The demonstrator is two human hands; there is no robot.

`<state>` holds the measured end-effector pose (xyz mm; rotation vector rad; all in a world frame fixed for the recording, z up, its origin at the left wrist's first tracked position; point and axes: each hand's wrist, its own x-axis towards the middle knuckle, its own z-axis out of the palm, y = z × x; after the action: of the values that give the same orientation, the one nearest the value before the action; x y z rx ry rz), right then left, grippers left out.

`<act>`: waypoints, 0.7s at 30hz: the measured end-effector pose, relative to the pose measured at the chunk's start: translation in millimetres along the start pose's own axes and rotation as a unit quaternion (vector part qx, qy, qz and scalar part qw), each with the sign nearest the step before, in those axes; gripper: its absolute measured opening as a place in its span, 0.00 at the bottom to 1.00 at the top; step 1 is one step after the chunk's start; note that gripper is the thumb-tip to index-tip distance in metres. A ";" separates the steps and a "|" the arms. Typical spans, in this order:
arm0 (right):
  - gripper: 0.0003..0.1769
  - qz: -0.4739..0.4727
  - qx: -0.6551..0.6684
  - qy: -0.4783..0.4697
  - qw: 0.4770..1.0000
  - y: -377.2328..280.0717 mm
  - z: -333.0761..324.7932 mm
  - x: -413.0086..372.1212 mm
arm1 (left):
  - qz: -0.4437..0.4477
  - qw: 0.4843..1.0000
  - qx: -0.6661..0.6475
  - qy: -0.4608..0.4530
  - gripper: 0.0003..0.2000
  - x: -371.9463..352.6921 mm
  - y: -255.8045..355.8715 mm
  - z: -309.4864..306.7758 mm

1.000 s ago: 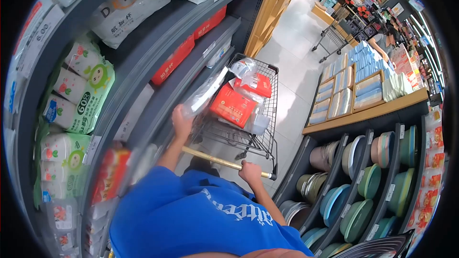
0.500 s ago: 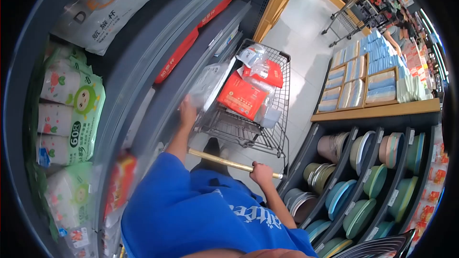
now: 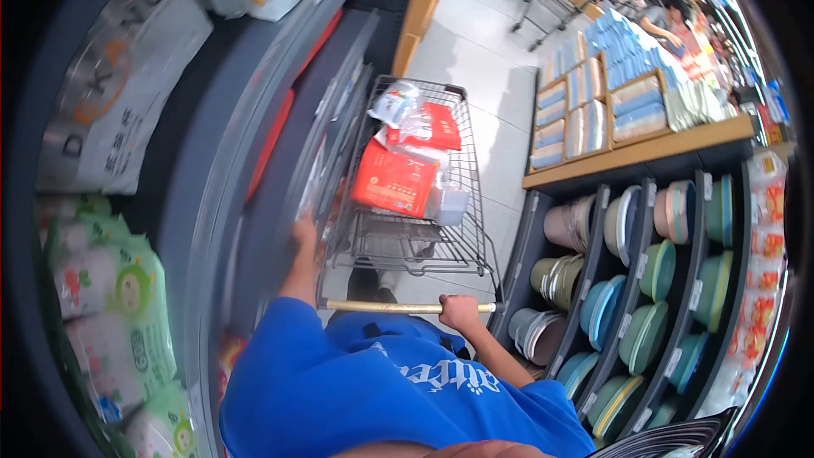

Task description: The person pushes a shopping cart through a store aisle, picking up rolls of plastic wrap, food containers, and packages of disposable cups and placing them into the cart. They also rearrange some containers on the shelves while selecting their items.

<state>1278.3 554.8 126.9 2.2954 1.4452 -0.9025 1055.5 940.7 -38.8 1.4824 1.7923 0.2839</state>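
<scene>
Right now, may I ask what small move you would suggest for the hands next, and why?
I would perhaps firm up the right hand on the handle to steady the cart: it alone grips there, while the left hand is out beside the shelf, too blurred to tell what it holds.

Two wire shopping carts point(image 3: 407, 242) are visible. The nearer has one gold handle point(image 3: 390, 307) and two red packages point(image 3: 392, 185). The wearer's two hands point(image 3: 459, 312) show.

Left hand point(image 3: 303, 233) blurred; pale item point(image 3: 315, 180) just beyond perhaps held, too smeared to tell.
</scene>
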 end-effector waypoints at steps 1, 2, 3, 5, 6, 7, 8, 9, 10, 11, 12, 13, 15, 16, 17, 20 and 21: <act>0.11 0.004 -0.007 -0.014 1.000 -1.4 -3.8 0.0 | 0.024 1.000 0.005 -0.005 0.37 15.4 -9.8 9.0; 0.12 0.006 -0.014 -0.029 0.999 -2.4 -6.9 0.4 | 0.044 0.999 -0.003 0.000 0.40 25.8 -12.7 12.6; 0.12 0.008 -0.021 -0.042 0.999 -2.8 -8.3 1.0 | 0.040 0.997 -0.059 0.023 0.43 53.6 -34.0 34.7; 0.11 0.010 -0.010 -0.029 0.999 -1.8 -1.7 0.3 | 0.088 0.992 -0.085 0.027 0.45 62.5 -20.0 27.7; 0.10 0.009 -0.005 -0.024 1.000 0.2 0.0 1.9 | 0.110 0.988 -0.100 0.031 0.46 65.0 -11.3 24.6; 0.10 0.010 0.000 -0.027 1.000 -1.7 -4.9 0.8 | 0.088 0.991 -0.103 0.015 0.45 64.5 -4.4 23.4; 0.10 0.011 -0.001 -0.029 1.000 -2.1 -4.8 1.6 | 0.066 0.992 -0.106 0.000 0.45 64.0 2.3 22.2; 0.10 0.011 -0.002 -0.031 0.999 -1.8 -3.2 1.9 | 0.056 0.993 -0.102 0.010 0.44 61.3 9.0 22.8; 0.10 0.012 -0.004 -0.032 0.999 -0.8 -3.0 2.1 | 0.048 0.995 -0.087 0.020 0.42 66.4 8.9 29.6; 0.10 0.012 -0.002 -0.033 0.999 -1.0 -5.2 1.9 | 0.039 0.996 -0.073 0.030 0.39 72.6 7.0 37.6; 0.10 0.013 0.000 -0.033 0.999 -2.1 -7.5 1.4 | 0.032 0.998 -0.047 0.039 0.36 102.2 -19.4 62.0; 0.10 0.014 0.003 -0.033 0.999 -2.7 -9.0 0.5 | 0.025 0.998 -0.020 0.048 0.33 123.0 -39.6 80.0; 0.11 0.011 0.000 -0.044 0.999 -2.2 -10.8 1.1 | 0.022 0.996 -0.060 0.056 0.31 141.9 -55.0 96.7; 0.12 0.009 0.000 -0.049 0.999 -2.4 -11.1 1.6 | 0.020 0.995 -0.079 0.061 0.31 143.4 -53.6 97.6; 0.12 0.007 -0.001 -0.052 0.999 -2.2 -10.8 2.3 | 0.028 0.992 -0.102 0.066 0.33 144.7 -51.8 98.9; 0.12 0.007 0.003 -0.062 0.998 -1.5 -11.9 3.2 | 0.040 0.987 -0.131 0.080 0.38 155.0 -58.1 107.8; 0.12 0.010 0.009 -0.068 0.998 -2.4 -14.0 3.2 | 0.036 0.990 -0.112 0.083 0.38 167.9 -72.8 119.6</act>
<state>1282.1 565.7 135.7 2.2098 1.3605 -1.0479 1079.9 1036.3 -233.8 1.3969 1.7724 0.6411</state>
